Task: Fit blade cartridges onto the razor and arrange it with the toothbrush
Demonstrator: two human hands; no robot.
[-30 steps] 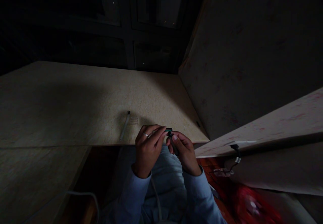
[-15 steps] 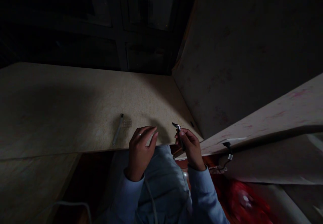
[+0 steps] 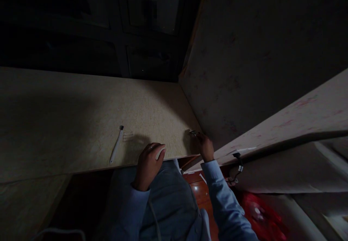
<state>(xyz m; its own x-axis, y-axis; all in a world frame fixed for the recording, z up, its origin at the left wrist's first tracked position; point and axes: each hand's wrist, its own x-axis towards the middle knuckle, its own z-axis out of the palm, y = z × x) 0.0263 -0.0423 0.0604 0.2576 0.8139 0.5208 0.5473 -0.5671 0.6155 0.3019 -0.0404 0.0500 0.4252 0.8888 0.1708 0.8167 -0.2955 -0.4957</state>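
My right hand [image 3: 206, 147] is closed round the dark handle of a razor [image 3: 193, 132], at the right end of the tabletop by the wall. Its head points left, low over the surface; whether it touches the table I cannot tell. My left hand [image 3: 149, 163] hovers at the front edge, holding nothing, thumb and fingers curved and apart, with a ring on one finger. To its left lies a toothbrush [image 3: 116, 145] with a pale handle and dark bristles. Beside the brush is a small clear plastic piece [image 3: 127, 136] with slots.
The pale tabletop [image 3: 89, 114] runs along a dark window [image 3: 146, 52]. A patterned wall [image 3: 231, 70] bounds it on the right. On the floor at lower right are a red plastic bag [image 3: 261, 215] and a black cable [image 3: 239, 161].
My hands have drawn apart. The right hand has carried the razor right and down toward the tabletop beside the wall. The left has let go of the razor and stays near the edge.
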